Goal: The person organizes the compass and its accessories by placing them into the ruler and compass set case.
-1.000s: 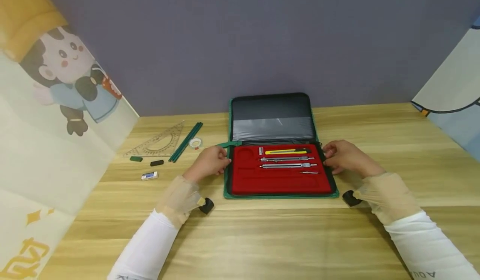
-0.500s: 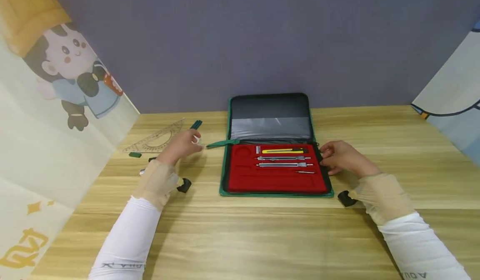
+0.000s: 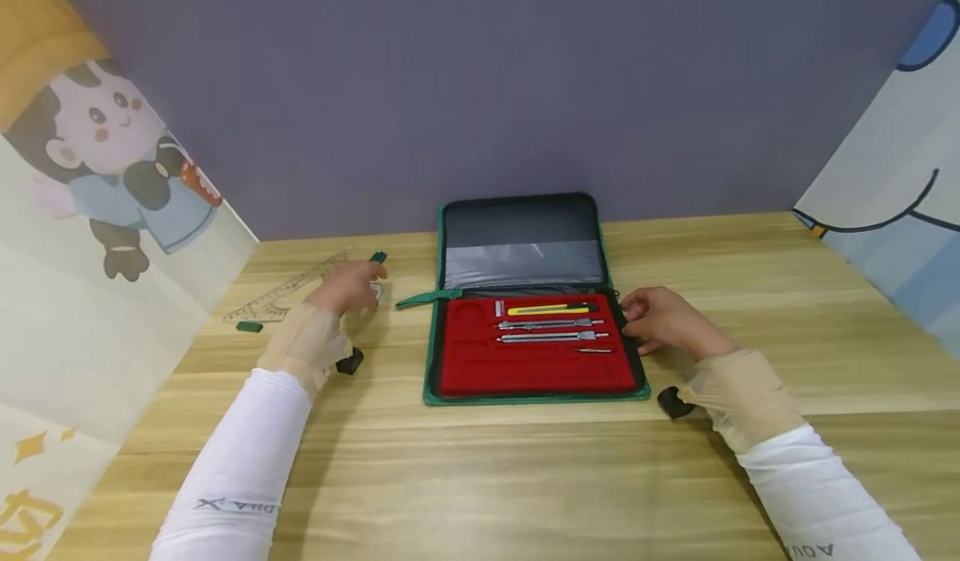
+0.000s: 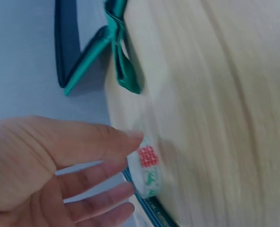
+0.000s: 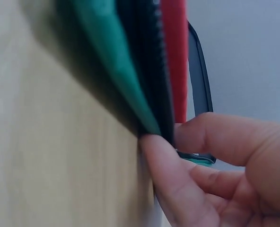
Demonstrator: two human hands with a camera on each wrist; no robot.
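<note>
My left hand [image 3: 347, 286] is at a small roll of tape [image 4: 148, 175] with red and green print. Its thumb tip overlaps the roll's edge in the left wrist view, while the other fingers extend, slightly bent, behind it. Dark green pencils [image 3: 378, 257] lie beside the roll, partly hidden by this hand. With thumb and fingers, my right hand [image 3: 663, 321] pinches the right edge of a green zip case [image 3: 427, 378]. The case lies unfolded, its red tray [image 3: 536, 375] holding a yellow utility knife [image 3: 547, 310], metal compasses [image 3: 551, 338] and a small sharpener [image 3: 500, 308].
A clear set square [image 3: 258, 304] lies on the wooden table [image 3: 487, 478] at the left, near a small green block [image 3: 249, 326]. The case's green strap [image 3: 423, 298] sticks out leftward. A grey wall [image 3: 510, 86] stands behind the case.
My left hand has left the case's left edge and moved left to the tape roll and pencils. My right hand stays at the case's right edge. The head view has shifted slightly.
</note>
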